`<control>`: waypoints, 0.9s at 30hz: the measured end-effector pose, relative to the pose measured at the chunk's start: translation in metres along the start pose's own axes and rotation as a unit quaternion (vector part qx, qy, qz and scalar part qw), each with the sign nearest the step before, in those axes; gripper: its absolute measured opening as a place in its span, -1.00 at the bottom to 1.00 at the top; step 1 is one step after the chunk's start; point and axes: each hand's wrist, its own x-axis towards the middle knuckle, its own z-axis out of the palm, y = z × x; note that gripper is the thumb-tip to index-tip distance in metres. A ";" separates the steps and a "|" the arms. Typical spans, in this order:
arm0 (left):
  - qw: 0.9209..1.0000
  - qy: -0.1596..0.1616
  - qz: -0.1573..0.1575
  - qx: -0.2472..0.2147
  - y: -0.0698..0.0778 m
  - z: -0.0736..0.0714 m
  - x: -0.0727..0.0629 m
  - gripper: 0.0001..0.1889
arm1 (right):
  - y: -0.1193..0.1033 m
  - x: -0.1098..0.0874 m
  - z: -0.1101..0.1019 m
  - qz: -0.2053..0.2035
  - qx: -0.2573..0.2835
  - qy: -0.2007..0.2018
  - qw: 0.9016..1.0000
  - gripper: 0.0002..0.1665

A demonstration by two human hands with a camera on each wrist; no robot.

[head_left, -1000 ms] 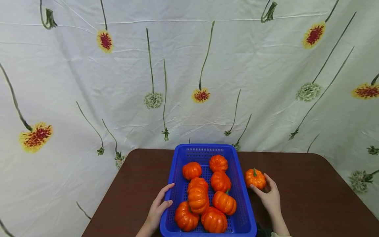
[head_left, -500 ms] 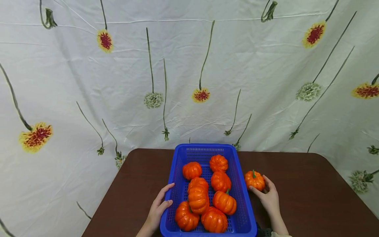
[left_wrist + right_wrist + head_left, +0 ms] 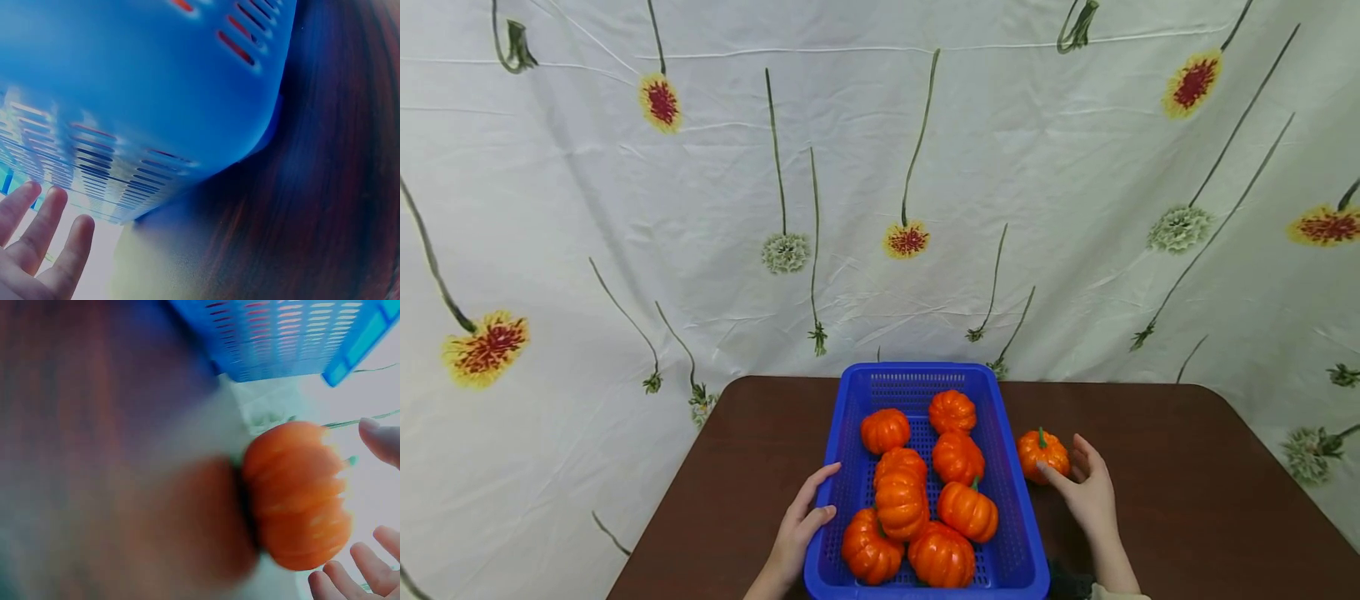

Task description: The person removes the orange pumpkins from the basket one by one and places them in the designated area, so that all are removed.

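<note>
A blue plastic basket [image 3: 1037, 542] with slotted walls holds several orange toy pumpkins, one of them a pumpkin [image 3: 902, 504] lying on top of others. My left hand [image 3: 793, 533] rests its fingers and thumb against the basket's left rim; in the left wrist view its straight fingers [image 3: 74, 250] lie by the slotted wall. To the right of the basket, a single pumpkin [image 3: 1042, 456] with a green stem sits upright on the table. My right hand [image 3: 1093, 498] is just right of it, fingers spread; the right wrist view shows a gap between them and the pumpkin [image 3: 297, 497].
The dark brown table [image 3: 1180, 500] has rounded far corners. Behind it hangs a white cloth [image 3: 850, 108] printed with flowers. The basket's wall stands close to the left of the lone pumpkin.
My right hand has let go of the pumpkin, its thumb and fingers lifting and drawing off to the right. The pumpkin now stands by itself. The left hand stays at the basket.
</note>
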 end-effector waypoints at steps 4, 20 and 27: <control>1.000 0.001 -0.005 -0.001 -0.001 0.000 0.000 -0.49 | -0.016 -0.004 -0.006 -0.016 -0.009 0.003 1.000 0.03; 1.000 0.008 -0.001 -0.005 -0.005 -0.001 0.001 -0.46 | -0.078 -0.041 -0.019 -0.126 0.023 0.006 0.992 -0.13; 1.000 0.008 0.002 -0.012 -0.003 -0.001 0.000 -0.48 | -0.097 -0.062 -0.020 -0.196 0.048 -0.020 0.979 -0.16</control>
